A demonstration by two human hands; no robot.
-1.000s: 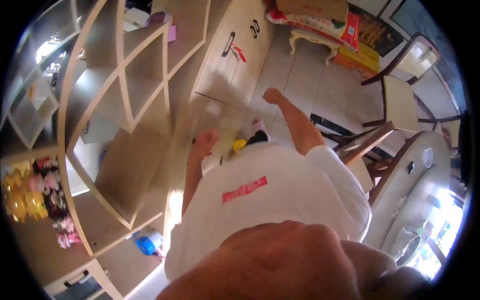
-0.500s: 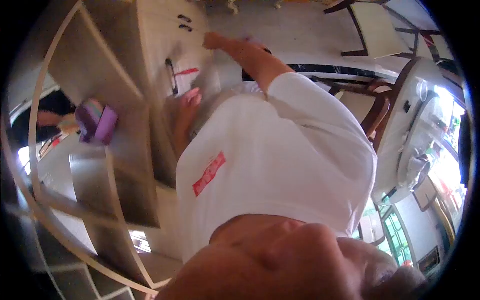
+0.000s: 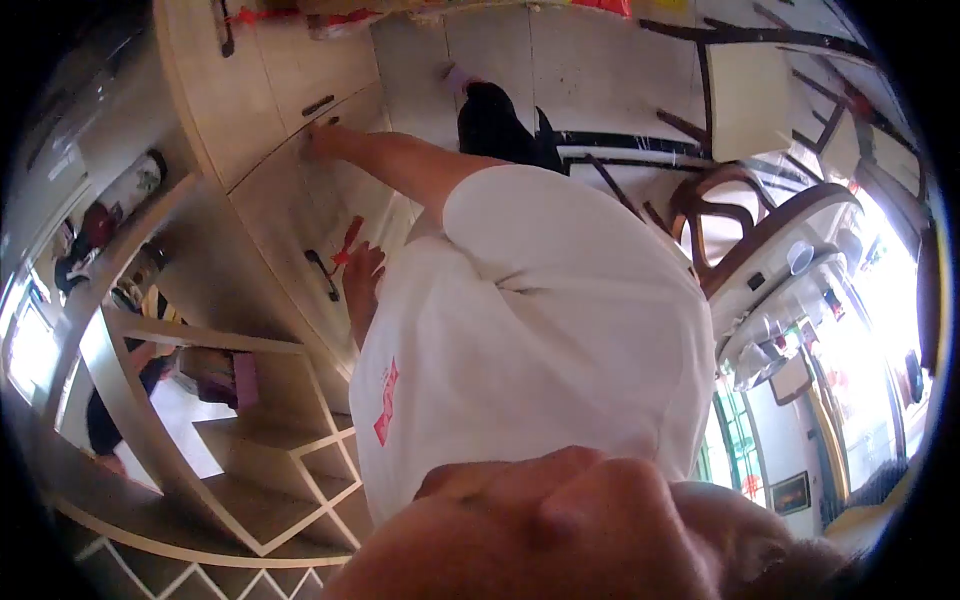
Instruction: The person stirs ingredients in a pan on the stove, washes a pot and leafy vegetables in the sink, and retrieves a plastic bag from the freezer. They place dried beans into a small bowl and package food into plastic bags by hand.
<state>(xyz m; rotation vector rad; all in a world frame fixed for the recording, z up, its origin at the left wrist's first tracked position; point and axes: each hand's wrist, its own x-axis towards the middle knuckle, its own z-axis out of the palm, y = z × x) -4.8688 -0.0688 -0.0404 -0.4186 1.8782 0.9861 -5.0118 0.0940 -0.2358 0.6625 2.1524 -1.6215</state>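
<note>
My right hand (image 3: 327, 141) stretches across to the pale wooden cabinet (image 3: 280, 200). Its fingers curl at a black handle (image 3: 335, 121), covering most of it; the grip itself is small in view. A second black handle (image 3: 318, 105) lies just beside it. Lower on the cabinet front, my left hand (image 3: 363, 272) has its fingers apart and partly bent. Close to those fingertips is a red ribbon (image 3: 348, 241) beside another black handle (image 3: 321, 276). Whether the fingers touch the ribbon is unclear. The white shirt hides most of my left arm.
Open wooden shelving (image 3: 270, 400) curves along the left, with a purple-sided box (image 3: 244, 380) there. Behind it, parts of another person (image 3: 105, 420) show. Chairs (image 3: 745, 100) and a long table (image 3: 790, 240) stand to the right. A dark-clothed leg (image 3: 490, 125) is near the top.
My view has swung, shifting the cabinet. My right hand has come to the black handle from beside the cabinet edge. My left hand is now closer to the red ribbon, its fingers more bent.
</note>
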